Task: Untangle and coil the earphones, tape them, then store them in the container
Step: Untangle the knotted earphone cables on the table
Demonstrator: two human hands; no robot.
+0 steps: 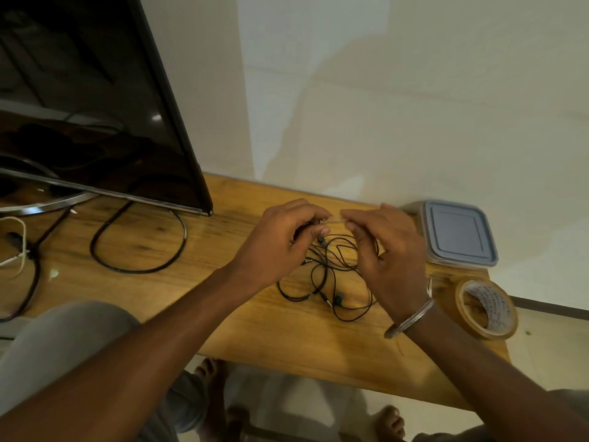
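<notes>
Black earphones [331, 279] lie in a loose tangle on the wooden table [255, 320]; part of the cord rises into my hands. My left hand [280, 240] is closed on the cord above the tangle's left side. My right hand [385, 253], a metal bangle on its wrist, pinches something thin between thumb and fingers, close to the left hand's fingertips; it looks like the cord. A clear container with a blue-grey lid [459, 234] stands shut at the table's far right. A roll of brown tape [487, 309] lies near the right corner.
A black TV [95, 106] on a metal stand fills the left. Thick black cables [140, 250] and a white cord [16, 247] run across the table's left part. The wall is just behind. Bare feet show under the front edge.
</notes>
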